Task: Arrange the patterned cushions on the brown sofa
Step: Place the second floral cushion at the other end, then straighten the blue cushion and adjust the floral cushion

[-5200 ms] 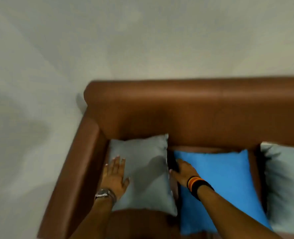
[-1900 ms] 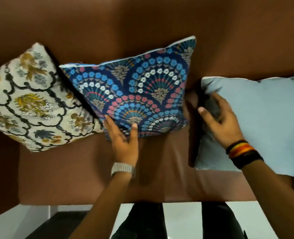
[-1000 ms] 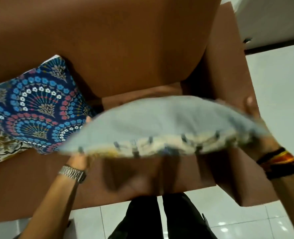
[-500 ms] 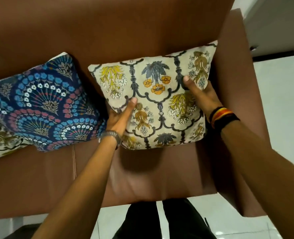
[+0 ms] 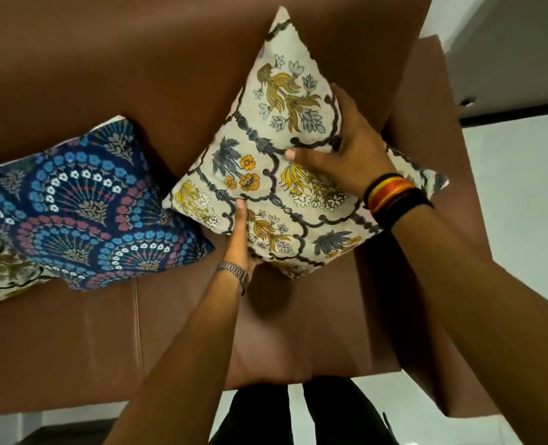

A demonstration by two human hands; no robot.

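The cream floral-printed square cushion (image 5: 285,175) stands tilted on one corner against the backrest of the brown leather sofa (image 5: 105,59), just right of the navy fan-patterned cushion (image 5: 83,207). The left hand (image 5: 239,242) pinches its lower-left edge. The right hand (image 5: 346,152), nearer the top corner, has its fingers curled round the right edge. Levelling it likely needs a turn.

The cream floral cushion (image 5: 260,162) no longer sits square between the hands. It now stands tilted on a corner, diamond-wise, with its top corner pointing up the brown sofa (image 5: 137,75) backrest, above the right hand (image 5: 349,149). That hand now clasps the cushion's right side instead of its upper edge, thumb across the front. The left hand (image 5: 240,239) now grips the lower left edge from beneath, thumb on the pattern.
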